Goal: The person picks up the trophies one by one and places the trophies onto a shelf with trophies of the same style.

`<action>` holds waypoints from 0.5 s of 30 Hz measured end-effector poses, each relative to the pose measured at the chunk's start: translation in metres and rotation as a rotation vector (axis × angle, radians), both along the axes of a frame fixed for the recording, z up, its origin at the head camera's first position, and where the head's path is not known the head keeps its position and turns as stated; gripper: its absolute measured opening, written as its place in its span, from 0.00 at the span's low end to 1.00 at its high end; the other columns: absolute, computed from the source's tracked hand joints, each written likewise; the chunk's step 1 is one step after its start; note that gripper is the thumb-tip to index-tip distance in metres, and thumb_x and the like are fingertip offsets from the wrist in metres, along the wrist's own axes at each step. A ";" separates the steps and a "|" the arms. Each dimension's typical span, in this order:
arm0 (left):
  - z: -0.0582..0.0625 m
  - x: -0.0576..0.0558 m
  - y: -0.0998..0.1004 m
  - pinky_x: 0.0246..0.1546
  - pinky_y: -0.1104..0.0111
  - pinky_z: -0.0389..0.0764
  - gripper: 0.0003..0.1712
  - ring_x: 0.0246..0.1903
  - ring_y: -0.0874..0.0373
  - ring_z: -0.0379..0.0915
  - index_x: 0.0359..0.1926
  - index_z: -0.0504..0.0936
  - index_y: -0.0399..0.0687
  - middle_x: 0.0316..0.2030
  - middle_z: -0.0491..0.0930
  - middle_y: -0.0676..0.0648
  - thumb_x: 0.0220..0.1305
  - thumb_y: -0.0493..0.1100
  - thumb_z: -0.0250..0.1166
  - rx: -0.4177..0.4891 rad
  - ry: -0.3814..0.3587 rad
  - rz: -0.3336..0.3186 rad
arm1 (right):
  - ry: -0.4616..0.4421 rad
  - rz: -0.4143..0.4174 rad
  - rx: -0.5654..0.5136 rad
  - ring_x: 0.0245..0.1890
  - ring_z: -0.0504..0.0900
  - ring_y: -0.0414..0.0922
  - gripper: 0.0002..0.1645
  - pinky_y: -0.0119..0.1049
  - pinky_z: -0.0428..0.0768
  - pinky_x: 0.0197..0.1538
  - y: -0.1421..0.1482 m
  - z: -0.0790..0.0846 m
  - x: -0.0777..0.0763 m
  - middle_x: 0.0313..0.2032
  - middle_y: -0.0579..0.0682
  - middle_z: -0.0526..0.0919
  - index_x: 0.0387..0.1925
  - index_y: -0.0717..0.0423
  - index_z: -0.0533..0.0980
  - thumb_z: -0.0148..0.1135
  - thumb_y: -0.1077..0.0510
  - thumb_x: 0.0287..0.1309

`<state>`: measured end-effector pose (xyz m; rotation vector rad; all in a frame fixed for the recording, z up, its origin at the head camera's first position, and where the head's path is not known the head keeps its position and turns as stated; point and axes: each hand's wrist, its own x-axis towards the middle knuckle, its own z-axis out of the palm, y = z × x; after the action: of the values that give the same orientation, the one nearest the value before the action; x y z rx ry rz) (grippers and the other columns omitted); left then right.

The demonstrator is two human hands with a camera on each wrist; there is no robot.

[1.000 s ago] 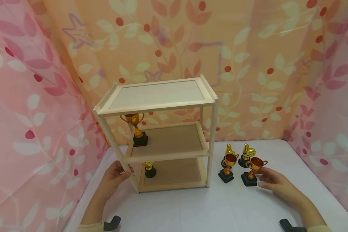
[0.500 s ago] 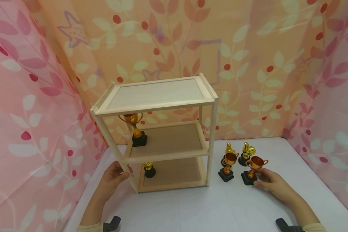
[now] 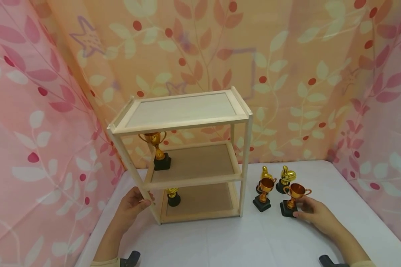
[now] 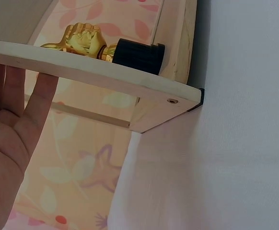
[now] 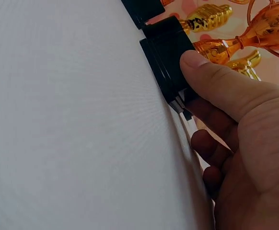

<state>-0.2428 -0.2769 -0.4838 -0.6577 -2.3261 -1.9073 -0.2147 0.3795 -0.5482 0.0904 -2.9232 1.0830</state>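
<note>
A small wooden shelf rack (image 3: 195, 182) with three levels stands left of centre. My left hand (image 3: 131, 204) grips its front left post; in the left wrist view, the fingers (image 4: 41, 96) lie against one side of the post. A gold trophy cup (image 3: 158, 150) stands on the middle level, and a gold thumbs-up trophy (image 3: 173, 196) on the bottom one, partly hidden. On the right, my right hand (image 3: 315, 215) pinches the black base of a bronze-coloured trophy cup (image 3: 295, 191). The right wrist view shows the thumb (image 5: 211, 76) on that base (image 5: 170, 57).
Beside the held cup stands another bronze-coloured trophy cup (image 3: 263, 196). Behind them are two gold thumbs-up trophies, one at the left (image 3: 265, 173) and one at the right (image 3: 286, 176). A white cloth (image 3: 220, 244) covers the table. Patterned curtains (image 3: 287, 74) enclose the back and sides.
My right hand has closed in on the front right trophy cup, and its thumb now meets the base. The left hand stays on the post. The view has shifted slightly.
</note>
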 end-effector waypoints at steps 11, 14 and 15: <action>0.003 0.002 0.002 0.49 0.67 0.80 0.17 0.46 0.55 0.77 0.54 0.68 0.37 0.44 0.77 0.40 0.66 0.33 0.59 -0.004 -0.040 0.028 | 0.023 0.002 0.012 0.53 0.79 0.53 0.37 0.51 0.77 0.53 0.000 -0.003 0.005 0.54 0.53 0.80 0.57 0.48 0.72 0.67 0.34 0.50; 0.004 0.003 0.002 0.49 0.67 0.80 0.18 0.46 0.56 0.77 0.54 0.68 0.37 0.44 0.77 0.40 0.66 0.33 0.59 -0.004 -0.051 0.043 | 0.008 0.004 -0.010 0.55 0.77 0.56 0.37 0.55 0.76 0.55 0.000 -0.004 0.004 0.54 0.55 0.79 0.57 0.48 0.71 0.67 0.34 0.50; 0.004 0.003 0.002 0.49 0.67 0.80 0.18 0.46 0.56 0.77 0.55 0.68 0.37 0.44 0.78 0.40 0.66 0.33 0.60 -0.005 -0.052 0.047 | -0.002 0.003 -0.018 0.56 0.76 0.59 0.38 0.59 0.74 0.55 0.000 -0.004 0.004 0.54 0.55 0.79 0.58 0.49 0.71 0.66 0.34 0.50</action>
<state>-0.2394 -0.2744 -0.4801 -0.5551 -2.3556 -1.9216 -0.2104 0.3796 -0.5522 0.0935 -2.9153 1.1105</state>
